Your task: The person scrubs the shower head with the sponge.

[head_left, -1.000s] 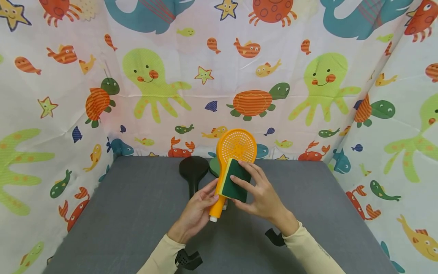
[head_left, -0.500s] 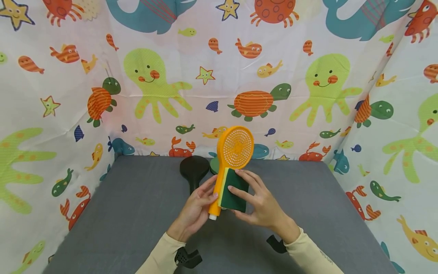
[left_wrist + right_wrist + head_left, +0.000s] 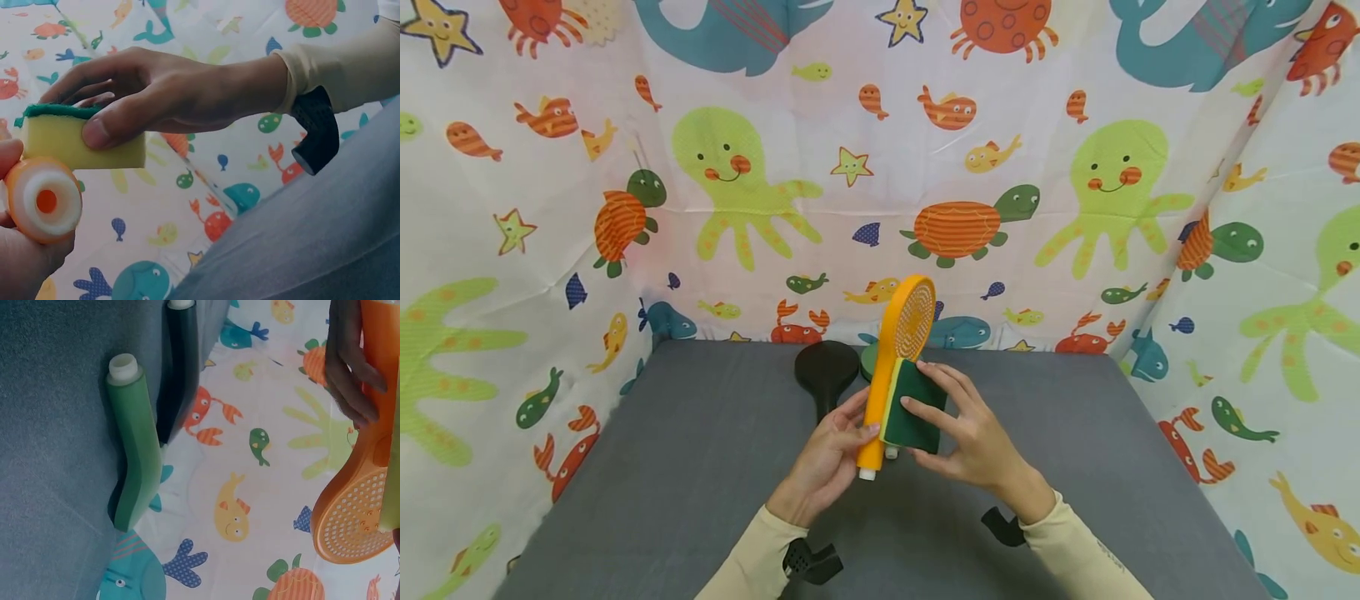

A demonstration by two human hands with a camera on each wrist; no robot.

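An orange shower head [image 3: 904,342] stands upright above the grey table [image 3: 700,467]; its round perforated face [image 3: 353,519] is turned partly to the right. My left hand [image 3: 833,454] grips its handle near the white threaded end [image 3: 42,200]. My right hand [image 3: 962,425] holds a yellow sponge with a green scrub side [image 3: 912,407] against the handle, thumb on the yellow foam [image 3: 81,150] and fingers over the green side.
A black shower head [image 3: 826,375] and a green shower head [image 3: 134,462] lie side by side at the back of the table, just behind my hands. Sea-creature patterned cloth [image 3: 880,167] walls the table at the back and both sides.
The orange shower head has turned so its face points more to the right, now seen nearly edge-on. The sponge has moved down the handle and back up a little.
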